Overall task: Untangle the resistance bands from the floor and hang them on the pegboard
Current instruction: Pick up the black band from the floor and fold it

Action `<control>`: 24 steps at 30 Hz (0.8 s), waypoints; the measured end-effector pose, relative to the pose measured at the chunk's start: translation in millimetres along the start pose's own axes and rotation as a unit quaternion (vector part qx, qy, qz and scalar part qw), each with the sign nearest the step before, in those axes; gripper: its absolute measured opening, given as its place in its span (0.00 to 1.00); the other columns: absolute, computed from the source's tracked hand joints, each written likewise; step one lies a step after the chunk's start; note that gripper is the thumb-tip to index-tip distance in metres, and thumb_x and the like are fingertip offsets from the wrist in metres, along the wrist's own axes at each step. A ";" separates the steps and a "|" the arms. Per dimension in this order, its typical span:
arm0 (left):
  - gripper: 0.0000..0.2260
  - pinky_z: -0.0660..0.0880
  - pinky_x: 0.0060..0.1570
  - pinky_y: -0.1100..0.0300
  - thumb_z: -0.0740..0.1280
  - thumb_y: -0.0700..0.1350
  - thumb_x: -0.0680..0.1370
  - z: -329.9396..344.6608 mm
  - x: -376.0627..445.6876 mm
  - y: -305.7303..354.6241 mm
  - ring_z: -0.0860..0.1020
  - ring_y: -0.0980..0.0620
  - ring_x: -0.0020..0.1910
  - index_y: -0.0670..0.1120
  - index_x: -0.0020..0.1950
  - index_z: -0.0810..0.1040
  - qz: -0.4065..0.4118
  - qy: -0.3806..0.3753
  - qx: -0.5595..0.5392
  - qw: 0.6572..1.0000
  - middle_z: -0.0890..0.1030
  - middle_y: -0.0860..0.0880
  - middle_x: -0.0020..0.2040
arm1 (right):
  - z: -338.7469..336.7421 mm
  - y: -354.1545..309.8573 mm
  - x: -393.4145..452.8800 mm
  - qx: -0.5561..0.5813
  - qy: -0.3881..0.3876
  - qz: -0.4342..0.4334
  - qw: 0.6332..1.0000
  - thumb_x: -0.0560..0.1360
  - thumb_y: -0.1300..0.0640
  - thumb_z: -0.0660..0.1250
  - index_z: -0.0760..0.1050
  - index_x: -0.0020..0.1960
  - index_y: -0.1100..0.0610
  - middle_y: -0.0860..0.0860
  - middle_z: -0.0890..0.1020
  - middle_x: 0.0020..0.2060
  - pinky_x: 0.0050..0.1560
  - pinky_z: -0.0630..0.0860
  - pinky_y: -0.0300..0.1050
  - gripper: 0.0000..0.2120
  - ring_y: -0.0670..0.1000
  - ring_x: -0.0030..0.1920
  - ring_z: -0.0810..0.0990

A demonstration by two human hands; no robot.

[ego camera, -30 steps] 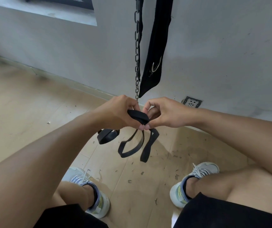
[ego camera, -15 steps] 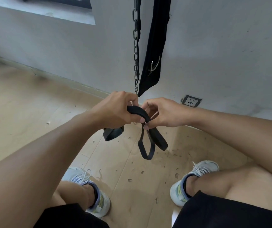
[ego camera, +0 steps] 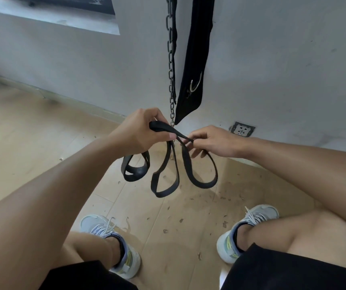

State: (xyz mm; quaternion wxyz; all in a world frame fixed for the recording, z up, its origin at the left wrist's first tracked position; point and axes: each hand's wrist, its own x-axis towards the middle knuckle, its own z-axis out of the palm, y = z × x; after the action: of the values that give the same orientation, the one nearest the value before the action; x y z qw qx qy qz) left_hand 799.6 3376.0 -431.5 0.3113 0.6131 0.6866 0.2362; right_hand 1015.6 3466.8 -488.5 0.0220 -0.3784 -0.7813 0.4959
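Observation:
Black flat resistance bands (ego camera: 164, 186) hang in three loops between my hands, above the wooden floor. My left hand (ego camera: 140, 132) grips the bunched upper part of the bands, thumb pressed on top. My right hand (ego camera: 214, 141) pinches a strand of the bands at its fingertips, a little to the right and slightly lower. One small loop dangles under my left hand, a narrow one in the middle, and a wider one under my right hand. No pegboard is in view.
A metal chain (ego camera: 171, 59) and a black padded belt (ego camera: 196, 59) hang down the grey wall just behind my hands. A wall socket (ego camera: 242, 129) sits low on the right. My two sneakers (ego camera: 113, 245) stand on the debris-strewn floor below.
My hands have drawn apart, the left one up and left. The bands have spread from a tight bunch into three separate hanging loops.

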 end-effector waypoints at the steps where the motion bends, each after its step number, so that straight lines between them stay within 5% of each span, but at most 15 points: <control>1: 0.11 0.64 0.24 0.71 0.76 0.53 0.75 -2.8 0.9 -1.0 0.70 0.54 0.31 0.48 0.47 0.80 -0.013 0.014 -0.005 1.000 0.78 0.49 0.36 | -4.6 1.6 -1.4 0.000 0.008 0.004 1.000 0.83 0.58 0.62 0.83 0.59 0.51 0.47 0.88 0.51 0.49 0.81 0.44 0.12 0.46 0.47 0.87; 3: 0.12 0.66 0.26 0.69 0.76 0.54 0.75 -11.4 3.9 -6.3 0.71 0.54 0.32 0.47 0.49 0.80 -0.047 0.054 -0.032 0.997 0.78 0.48 0.38 | -15.8 10.2 -2.8 -0.012 0.013 0.017 1.000 0.82 0.60 0.63 0.83 0.54 0.55 0.49 0.88 0.43 0.45 0.78 0.46 0.10 0.49 0.41 0.85; 6: 0.15 0.66 0.31 0.61 0.76 0.56 0.74 -26.5 6.7 -18.8 0.71 0.52 0.34 0.46 0.49 0.80 -0.086 0.087 -0.058 0.991 0.77 0.48 0.39 | -34.4 27.9 -6.1 0.025 -0.029 0.060 0.997 0.80 0.61 0.67 0.78 0.43 0.62 0.55 0.81 0.33 0.53 0.79 0.49 0.08 0.55 0.40 0.83; 10: 0.13 0.66 0.32 0.59 0.76 0.56 0.74 -35.3 8.7 -33.0 0.70 0.51 0.35 0.48 0.48 0.80 -0.114 0.059 -0.044 0.991 0.75 0.48 0.38 | -57.6 49.3 -16.3 0.113 -0.154 0.110 0.975 0.73 0.52 0.76 0.79 0.49 0.61 0.57 0.86 0.46 0.69 0.74 0.50 0.14 0.57 0.58 0.85; 13: 0.13 0.67 0.36 0.55 0.76 0.56 0.74 -36.1 9.0 -37.7 0.71 0.50 0.36 0.48 0.47 0.79 -0.119 0.034 -0.022 0.992 0.76 0.46 0.39 | -76.8 62.1 -25.1 0.268 -0.194 0.114 0.937 0.67 0.59 0.82 0.79 0.55 0.60 0.57 0.85 0.52 0.73 0.73 0.50 0.20 0.58 0.67 0.81; 16: 0.13 0.68 0.38 0.55 0.75 0.55 0.75 -33.9 7.6 -33.0 0.72 0.49 0.37 0.48 0.48 0.79 -0.113 0.019 -0.021 0.993 0.76 0.47 0.40 | -86.2 64.2 -31.4 0.327 -0.106 0.098 0.934 0.72 0.72 0.72 0.79 0.56 0.61 0.56 0.87 0.50 0.72 0.74 0.48 0.14 0.59 0.67 0.82; 20: 0.13 0.67 0.38 0.56 0.75 0.55 0.75 -29.5 5.8 -25.6 0.71 0.49 0.38 0.47 0.48 0.79 -0.105 0.004 -0.048 0.993 0.78 0.46 0.41 | -75.7 62.7 -29.5 0.231 0.048 0.124 0.964 0.71 0.66 0.74 0.83 0.53 0.60 0.55 0.89 0.52 0.65 0.80 0.54 0.11 0.56 0.56 0.88; 24: 0.13 0.66 0.38 0.56 0.75 0.56 0.74 -25.7 3.6 -23.6 0.72 0.49 0.38 0.49 0.47 0.79 -0.093 -0.011 -0.038 0.995 0.78 0.46 0.40 | -66.9 62.8 -27.9 0.115 0.186 0.115 0.969 0.77 0.66 0.74 0.84 0.52 0.60 0.61 0.87 0.49 0.41 0.86 0.47 0.06 0.54 0.46 0.89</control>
State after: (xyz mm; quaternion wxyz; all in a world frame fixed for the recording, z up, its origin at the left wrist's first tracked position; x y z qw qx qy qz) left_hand 764.5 3377.8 -430.9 0.3621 0.5373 0.7276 0.2252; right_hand 1098.7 3514.4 -494.8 0.1526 -0.5462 -0.6525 0.5026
